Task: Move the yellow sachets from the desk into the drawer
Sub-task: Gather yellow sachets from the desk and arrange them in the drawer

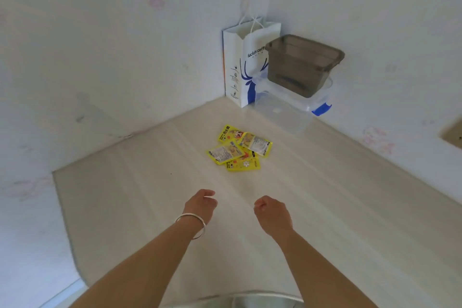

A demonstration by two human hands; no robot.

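Several yellow sachets (238,149) lie in a loose overlapping pile on the pale wooden desk (325,207), toward its far middle. My left hand (201,204), with a silver bangle on the wrist, hovers over the desk short of the pile, fingers loosely curled and holding nothing. My right hand (271,210) is beside it, curled into a loose fist, also with nothing in it. Both hands are well apart from the sachets. No drawer shows in this view.
In the far corner stands a white paper bag with blue print (240,67). Next to it a smoky grey plastic bin (303,65) sits on a clear lidded box with blue clips (312,105). Walls border the desk on the left and the right.
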